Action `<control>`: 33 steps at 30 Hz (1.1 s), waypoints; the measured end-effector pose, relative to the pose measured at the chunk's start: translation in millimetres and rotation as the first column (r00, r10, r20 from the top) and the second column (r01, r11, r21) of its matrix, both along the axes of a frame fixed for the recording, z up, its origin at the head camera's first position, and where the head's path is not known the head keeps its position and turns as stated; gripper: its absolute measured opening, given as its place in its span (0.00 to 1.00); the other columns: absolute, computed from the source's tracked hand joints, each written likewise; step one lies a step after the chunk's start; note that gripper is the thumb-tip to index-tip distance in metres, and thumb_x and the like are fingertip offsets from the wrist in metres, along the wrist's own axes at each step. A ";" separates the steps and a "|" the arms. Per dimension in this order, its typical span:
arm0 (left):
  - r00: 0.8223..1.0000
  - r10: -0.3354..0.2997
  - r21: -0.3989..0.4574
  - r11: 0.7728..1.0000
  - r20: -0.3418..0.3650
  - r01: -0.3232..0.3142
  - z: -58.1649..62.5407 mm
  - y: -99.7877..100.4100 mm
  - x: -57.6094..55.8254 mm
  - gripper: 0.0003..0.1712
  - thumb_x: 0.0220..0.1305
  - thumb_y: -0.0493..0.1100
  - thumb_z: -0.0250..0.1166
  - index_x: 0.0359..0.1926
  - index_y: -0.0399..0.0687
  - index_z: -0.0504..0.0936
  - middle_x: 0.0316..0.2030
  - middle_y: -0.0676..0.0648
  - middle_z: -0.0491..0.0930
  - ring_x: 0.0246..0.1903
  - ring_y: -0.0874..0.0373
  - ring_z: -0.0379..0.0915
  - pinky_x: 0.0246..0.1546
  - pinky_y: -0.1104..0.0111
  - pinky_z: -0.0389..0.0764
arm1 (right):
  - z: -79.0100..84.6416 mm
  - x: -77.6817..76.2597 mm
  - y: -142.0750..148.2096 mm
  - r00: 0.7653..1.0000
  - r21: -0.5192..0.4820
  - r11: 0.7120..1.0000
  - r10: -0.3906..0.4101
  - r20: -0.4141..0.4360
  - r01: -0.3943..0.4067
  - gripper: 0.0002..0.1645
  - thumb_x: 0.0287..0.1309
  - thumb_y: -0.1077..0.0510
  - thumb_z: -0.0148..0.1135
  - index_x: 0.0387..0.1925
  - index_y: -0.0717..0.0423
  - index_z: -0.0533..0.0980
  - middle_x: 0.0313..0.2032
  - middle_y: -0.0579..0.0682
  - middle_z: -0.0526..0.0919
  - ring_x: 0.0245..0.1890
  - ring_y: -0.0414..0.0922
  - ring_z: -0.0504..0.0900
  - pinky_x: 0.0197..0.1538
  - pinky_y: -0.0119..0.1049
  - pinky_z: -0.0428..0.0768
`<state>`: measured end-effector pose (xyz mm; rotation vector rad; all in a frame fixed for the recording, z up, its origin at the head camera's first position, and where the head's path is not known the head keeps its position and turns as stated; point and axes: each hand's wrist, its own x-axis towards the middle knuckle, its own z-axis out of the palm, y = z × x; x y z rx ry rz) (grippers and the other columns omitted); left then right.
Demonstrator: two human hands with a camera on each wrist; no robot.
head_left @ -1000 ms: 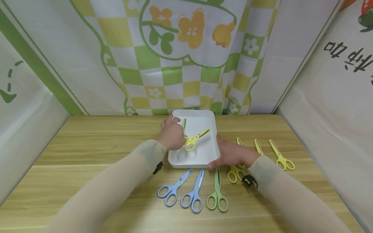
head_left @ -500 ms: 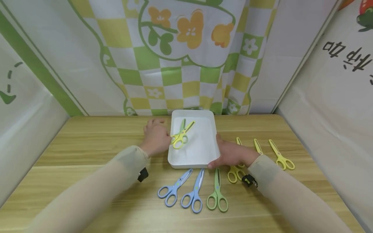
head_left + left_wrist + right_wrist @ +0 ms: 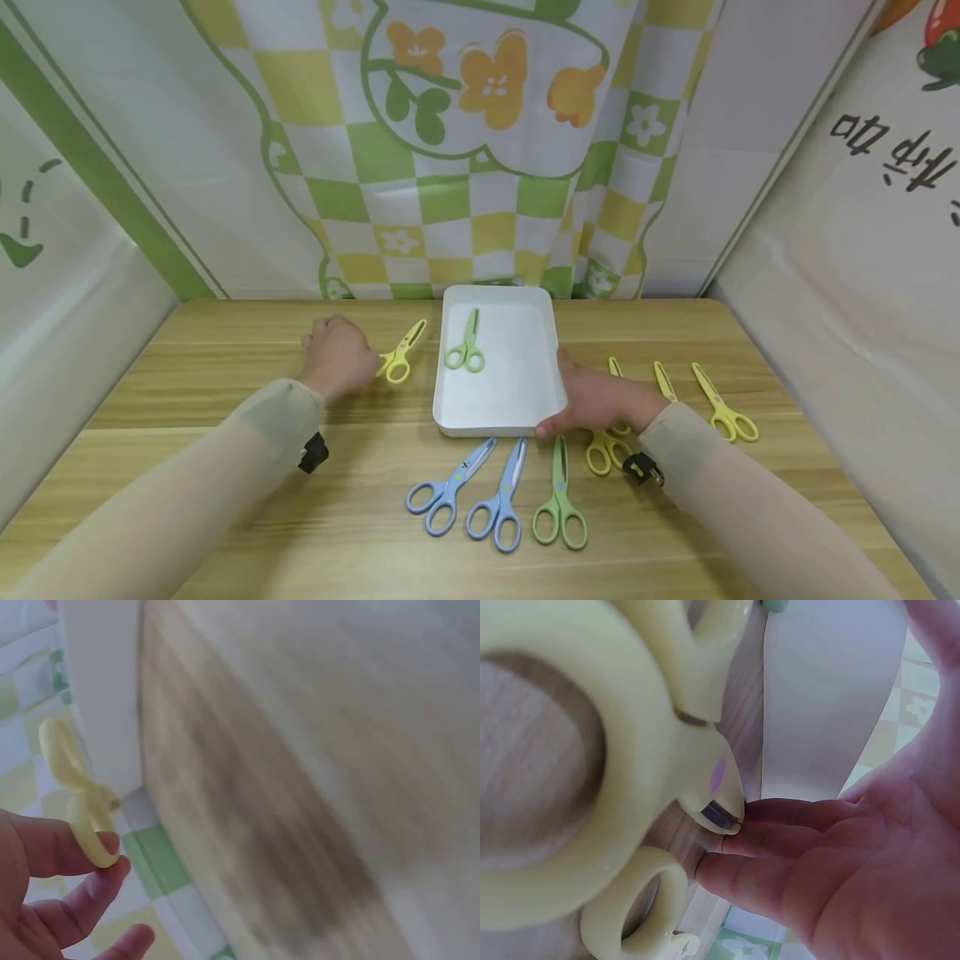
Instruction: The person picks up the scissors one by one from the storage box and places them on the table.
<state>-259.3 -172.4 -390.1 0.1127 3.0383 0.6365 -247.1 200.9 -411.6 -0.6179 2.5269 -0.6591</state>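
Note:
My left hand (image 3: 337,358) holds a pair of yellow scissors (image 3: 402,348) above the table, left of the white tray (image 3: 517,396). In the left wrist view, thumb and finger pinch one ring of the yellow scissors (image 3: 56,746). One pair of green scissors (image 3: 470,337) lies in the tray. Against the tray's right wall rests my right hand (image 3: 600,396), its thumb at the front corner. The right wrist view shows its fingers (image 3: 780,881) fairly straight beside the tray wall, with yellow scissors (image 3: 637,787) close in front of the camera.
Two blue scissors (image 3: 455,482) (image 3: 504,492) and a green pair (image 3: 559,492) lie in front of the tray. Several yellow scissors (image 3: 722,408) lie on its right, some partly under my right hand and arm. A checked curtain (image 3: 480,208) hangs behind the wooden table (image 3: 225,392).
My left hand has carried the yellow scissors leftward, out from over the tray. The green pair in the tray is now fully visible. My right hand has stayed at the tray.

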 end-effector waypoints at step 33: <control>0.866 -0.480 -0.280 0.819 0.143 0.500 -15.8 -0.6 17.3 0.32 0.61 0.57 0.70 0.60 0.42 0.81 0.68 0.39 0.69 0.69 0.29 0.51 0.60 0.33 0.54 | -2.9 -1.0 1.1 1.000 0.024 1.000 0.005 -0.011 -0.005 0.86 0.45 0.31 0.75 0.72 0.72 0.23 0.71 0.78 0.44 0.68 0.64 0.61 0.68 0.51 0.61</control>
